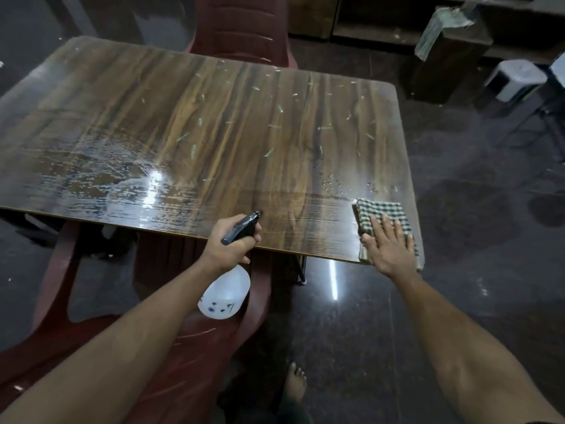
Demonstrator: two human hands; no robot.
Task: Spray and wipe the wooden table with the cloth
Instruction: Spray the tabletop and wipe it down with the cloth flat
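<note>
Cloth (382, 221) lies under flat right hand (386, 244); left hand (230, 243) grips spray bottle (226, 293).

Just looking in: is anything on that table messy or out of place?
Yes. Small pale scraps litter the wooden table, mostly its middle and far right, and its near left part carries streaky wet smears. The cloth overhangs the near right corner.

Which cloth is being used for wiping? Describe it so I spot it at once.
Start at the brown wooden table and go to its near right corner. There the folded green-and-white checked cloth lies flat under the right hand. It is the only fabric on the tabletop.
</note>
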